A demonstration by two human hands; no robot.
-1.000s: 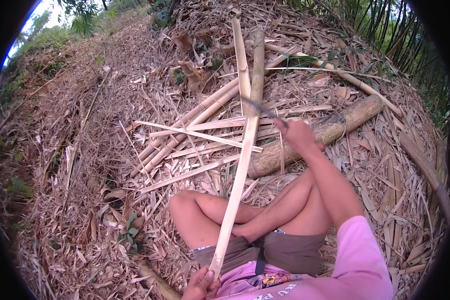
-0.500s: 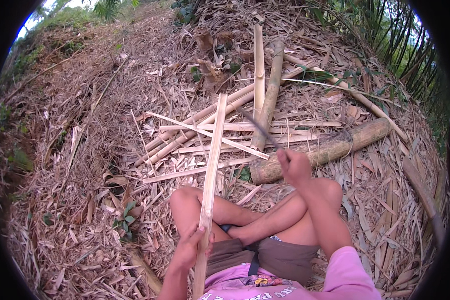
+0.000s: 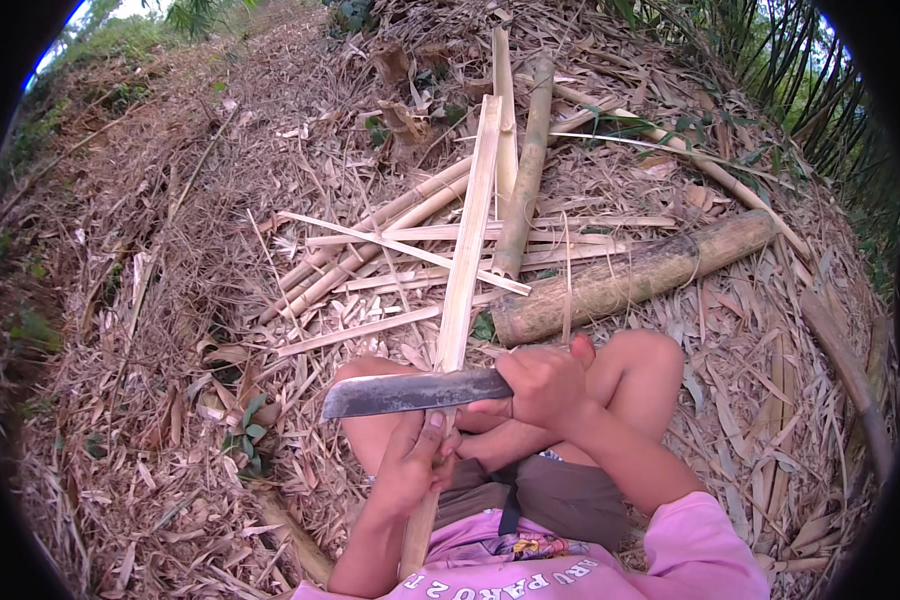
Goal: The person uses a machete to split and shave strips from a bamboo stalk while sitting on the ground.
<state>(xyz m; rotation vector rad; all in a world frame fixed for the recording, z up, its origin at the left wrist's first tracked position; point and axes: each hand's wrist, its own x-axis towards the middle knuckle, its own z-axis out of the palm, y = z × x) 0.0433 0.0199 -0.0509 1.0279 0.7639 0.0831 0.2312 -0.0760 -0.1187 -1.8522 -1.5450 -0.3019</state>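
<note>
A long split bamboo strip (image 3: 471, 240) slants up from my lap toward the bamboo pieces in front of me, its pale inner side showing. My left hand (image 3: 408, 470) is closed round its lower part, thumb upward near the blade. My right hand (image 3: 542, 385) grips a machete (image 3: 410, 393) whose handle is hidden in the fist. The dark, broad blade lies crosswise over the strip just above my left fingers, its tip pointing left. Whether the edge bites into the bamboo I cannot tell.
Beyond my crossed legs lie a thick bamboo log (image 3: 640, 275), a thinner bamboo pole (image 3: 530, 165) and several split strips (image 3: 365, 328). Cut stumps (image 3: 405, 122) stand farther off. Dry leaves cover the ground, and a long cane (image 3: 700, 172) runs along the right.
My right hand has brought the machete down and left, from pointing away to lying across the strip. The strip has moved farther from me and slightly right, with my left hand still on it.
</note>
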